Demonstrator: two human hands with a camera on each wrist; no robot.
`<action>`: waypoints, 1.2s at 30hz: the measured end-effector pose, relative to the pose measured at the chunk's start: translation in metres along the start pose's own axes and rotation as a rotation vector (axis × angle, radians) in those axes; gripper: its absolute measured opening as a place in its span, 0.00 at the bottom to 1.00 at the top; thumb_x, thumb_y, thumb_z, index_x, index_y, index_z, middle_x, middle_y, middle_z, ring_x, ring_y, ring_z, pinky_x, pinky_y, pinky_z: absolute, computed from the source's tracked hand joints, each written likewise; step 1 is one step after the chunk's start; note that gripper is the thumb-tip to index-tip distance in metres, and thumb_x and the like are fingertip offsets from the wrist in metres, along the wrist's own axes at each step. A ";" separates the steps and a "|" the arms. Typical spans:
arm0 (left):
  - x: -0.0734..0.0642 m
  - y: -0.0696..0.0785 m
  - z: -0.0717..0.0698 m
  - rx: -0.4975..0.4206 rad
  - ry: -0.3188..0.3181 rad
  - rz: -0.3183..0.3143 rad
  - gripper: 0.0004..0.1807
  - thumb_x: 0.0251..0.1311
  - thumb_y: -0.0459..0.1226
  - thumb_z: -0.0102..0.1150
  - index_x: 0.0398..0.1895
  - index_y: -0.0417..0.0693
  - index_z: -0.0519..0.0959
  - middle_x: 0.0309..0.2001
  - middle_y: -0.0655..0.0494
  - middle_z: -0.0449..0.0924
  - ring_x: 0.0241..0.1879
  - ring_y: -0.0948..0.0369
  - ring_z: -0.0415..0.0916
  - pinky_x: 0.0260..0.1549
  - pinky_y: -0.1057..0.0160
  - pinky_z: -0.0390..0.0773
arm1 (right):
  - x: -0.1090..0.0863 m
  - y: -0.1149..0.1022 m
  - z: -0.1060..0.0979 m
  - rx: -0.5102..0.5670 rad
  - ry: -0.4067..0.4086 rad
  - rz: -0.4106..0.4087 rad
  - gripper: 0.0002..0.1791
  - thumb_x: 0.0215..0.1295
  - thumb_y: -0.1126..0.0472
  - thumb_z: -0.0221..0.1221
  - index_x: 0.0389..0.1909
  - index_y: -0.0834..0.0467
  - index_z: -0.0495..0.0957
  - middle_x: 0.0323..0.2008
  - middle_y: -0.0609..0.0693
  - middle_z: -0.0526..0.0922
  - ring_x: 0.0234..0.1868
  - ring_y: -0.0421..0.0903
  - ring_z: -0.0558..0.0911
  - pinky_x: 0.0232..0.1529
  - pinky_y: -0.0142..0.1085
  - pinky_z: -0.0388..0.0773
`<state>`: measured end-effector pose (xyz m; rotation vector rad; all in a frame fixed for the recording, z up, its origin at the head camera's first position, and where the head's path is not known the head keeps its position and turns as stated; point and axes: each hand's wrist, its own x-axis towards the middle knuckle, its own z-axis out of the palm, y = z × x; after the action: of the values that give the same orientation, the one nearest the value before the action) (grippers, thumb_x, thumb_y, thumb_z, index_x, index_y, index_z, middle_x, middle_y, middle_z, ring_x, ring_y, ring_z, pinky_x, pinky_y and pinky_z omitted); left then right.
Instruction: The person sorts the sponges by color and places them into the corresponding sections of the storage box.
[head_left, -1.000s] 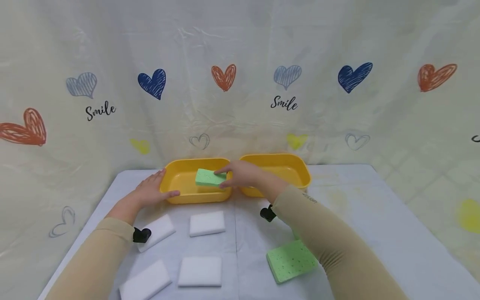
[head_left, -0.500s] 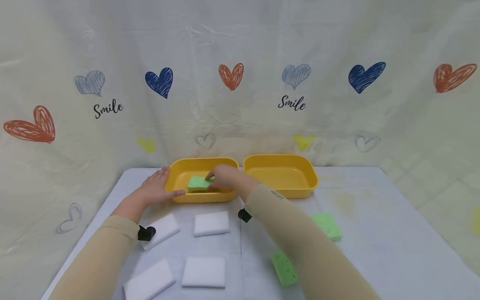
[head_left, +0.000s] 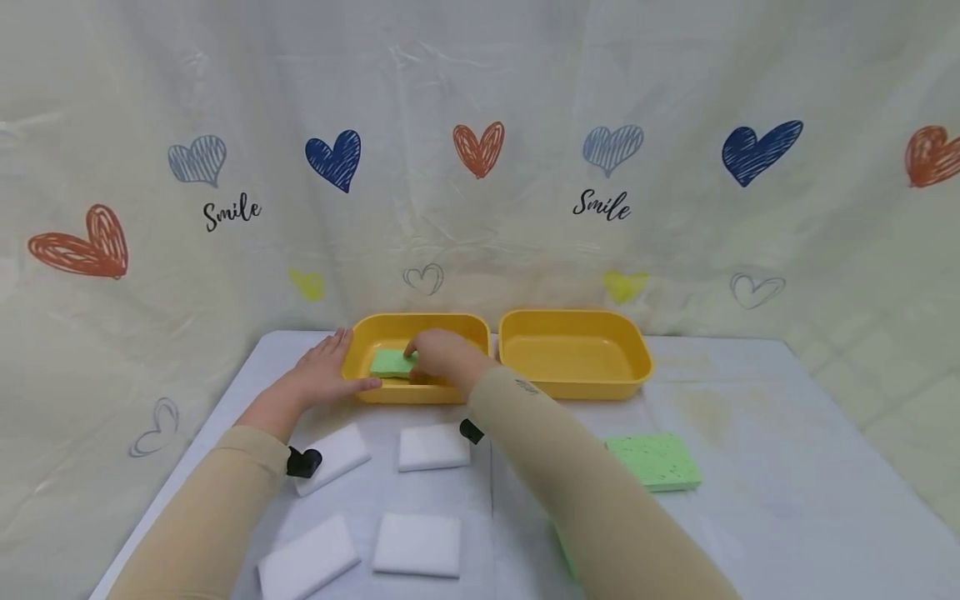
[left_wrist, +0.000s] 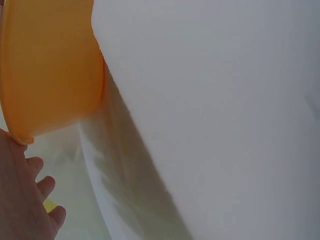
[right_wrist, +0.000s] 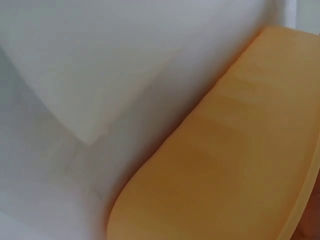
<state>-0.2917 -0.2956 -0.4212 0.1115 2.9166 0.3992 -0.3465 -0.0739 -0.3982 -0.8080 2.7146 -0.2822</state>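
Note:
In the head view, my right hand (head_left: pixel 446 354) reaches into the left yellow tray (head_left: pixel 420 395) and pinches a green sponge (head_left: pixel 392 363) low inside it. The sponge's right end is hidden behind the fingers. My left hand (head_left: pixel 318 375) rests at that tray's left end, fingers straight along the outside and thumb at the front rim. The left wrist view shows the left hand (left_wrist: pixel 25 195) spread beside the tray wall (left_wrist: pixel 50 70). From the right wrist, the tray's outer wall (right_wrist: pixel 225 150) fills much of the view; a sliver of the right hand (right_wrist: pixel 310 215) shows behind its rim.
A second yellow tray (head_left: pixel 576 390) stands just right of the first, nothing visible in it. Several white blocks (head_left: pixel 435 447) lie in front of the left tray. On the right lies a green sponge (head_left: pixel 656 461), with another (head_left: pixel 565 550) mostly under the right forearm. A patterned curtain (head_left: pixel 480 233) hangs behind.
My right hand has moved left and deeper into the left tray, bringing the green sponge toward its left end. The left hand stays at the rim. The whole view has shifted slightly.

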 end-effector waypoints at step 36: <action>0.000 0.003 -0.005 -0.119 -0.071 -0.016 0.70 0.51 0.73 0.55 0.78 0.38 0.32 0.76 0.28 0.32 0.74 0.32 0.33 0.68 0.31 0.42 | -0.066 0.043 -0.046 0.114 0.111 -0.040 0.31 0.61 0.45 0.68 0.65 0.41 0.75 0.59 0.46 0.80 0.59 0.47 0.77 0.61 0.42 0.72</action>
<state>-0.2923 -0.2938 -0.4157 0.0837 2.8143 0.5532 -0.3300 0.0030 -0.3519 -0.8383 2.7569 -0.5006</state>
